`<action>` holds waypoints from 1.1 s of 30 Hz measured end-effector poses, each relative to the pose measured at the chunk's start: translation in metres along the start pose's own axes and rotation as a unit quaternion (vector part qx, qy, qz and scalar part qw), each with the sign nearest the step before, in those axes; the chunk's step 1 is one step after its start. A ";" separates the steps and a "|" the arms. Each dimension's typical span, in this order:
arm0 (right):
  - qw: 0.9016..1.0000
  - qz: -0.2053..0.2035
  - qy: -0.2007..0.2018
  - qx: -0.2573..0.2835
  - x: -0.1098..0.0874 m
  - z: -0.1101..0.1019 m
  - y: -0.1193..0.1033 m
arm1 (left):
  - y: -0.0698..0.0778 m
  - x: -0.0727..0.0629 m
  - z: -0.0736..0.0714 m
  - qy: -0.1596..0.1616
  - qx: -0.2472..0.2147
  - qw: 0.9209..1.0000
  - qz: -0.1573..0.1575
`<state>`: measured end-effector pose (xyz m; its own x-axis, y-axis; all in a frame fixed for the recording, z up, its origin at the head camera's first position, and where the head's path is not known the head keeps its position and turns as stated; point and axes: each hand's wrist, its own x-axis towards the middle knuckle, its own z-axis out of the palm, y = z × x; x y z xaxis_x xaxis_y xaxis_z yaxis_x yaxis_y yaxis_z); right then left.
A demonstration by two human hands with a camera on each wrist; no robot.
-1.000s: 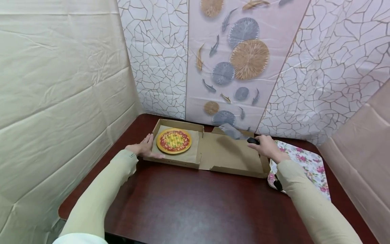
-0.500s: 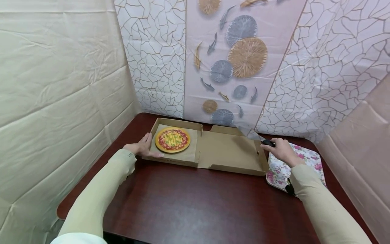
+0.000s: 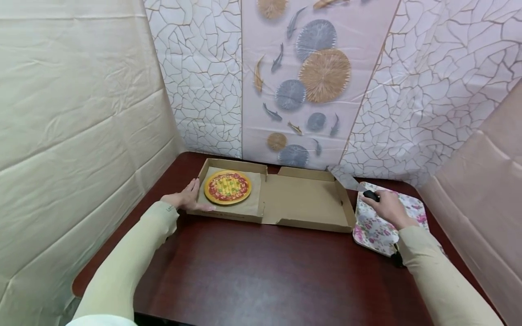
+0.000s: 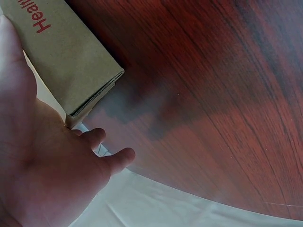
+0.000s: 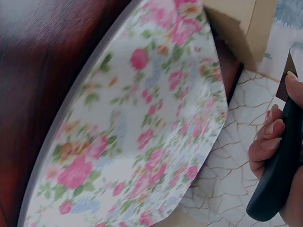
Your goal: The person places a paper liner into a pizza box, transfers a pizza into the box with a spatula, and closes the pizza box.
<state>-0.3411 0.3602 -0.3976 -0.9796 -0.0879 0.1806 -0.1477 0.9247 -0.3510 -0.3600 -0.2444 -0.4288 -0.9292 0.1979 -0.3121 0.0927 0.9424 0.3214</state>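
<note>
In the head view my left hand (image 3: 188, 198) rests at the near left corner of an open cardboard pizza box (image 3: 303, 199). Its fingers lie straight along the left side and the thumb along the front. The left wrist view shows the box corner (image 4: 71, 66) against the palm. A whole pizza (image 3: 227, 187) lies on paper in the box's left half. My right hand (image 3: 389, 207) grips the black handle (image 5: 274, 179) of what looks like a pizza server, its flat metal blade (image 3: 344, 177) pointing left over the box's far right corner. Below that hand is a floral tray (image 3: 373, 235).
A black object (image 3: 397, 259), partly hidden by the right sleeve, lies at the tray's near edge. The dark red table (image 3: 253, 271) extends in front of the box. Cloth-covered walls stand left, right and behind.
My right hand has moved right with the pizza server, from above the box lid to above the tray. The left hand stays at the box corner. The head view has shifted slightly.
</note>
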 end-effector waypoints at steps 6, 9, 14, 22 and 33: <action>1.000 0.016 0.004 -0.015 -0.005 -0.001 0.013 | -0.004 -0.002 0.002 0.001 -0.004 1.000 -0.002; 1.000 0.018 0.000 -0.019 -0.008 -0.002 0.018 | -0.013 0.003 0.004 0.005 -0.006 1.000 0.004; 0.999 0.027 -0.014 -0.016 -0.014 -0.001 0.025 | -0.027 0.013 0.011 0.015 -0.003 1.000 0.023; 0.999 0.038 -0.028 -0.012 -0.028 0.001 0.045 | -0.018 0.008 0.011 0.019 0.004 0.999 0.031; 0.994 0.096 -0.054 -0.018 -0.047 -0.003 0.065 | 0.000 0.001 0.002 0.006 -0.016 0.999 0.028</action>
<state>-0.3046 0.4253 -0.4256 -0.9984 0.0548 0.0131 0.0472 0.9405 -0.3366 -0.3600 -0.2438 -0.4308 -0.9273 0.2471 -0.2811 0.1345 0.9209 0.3659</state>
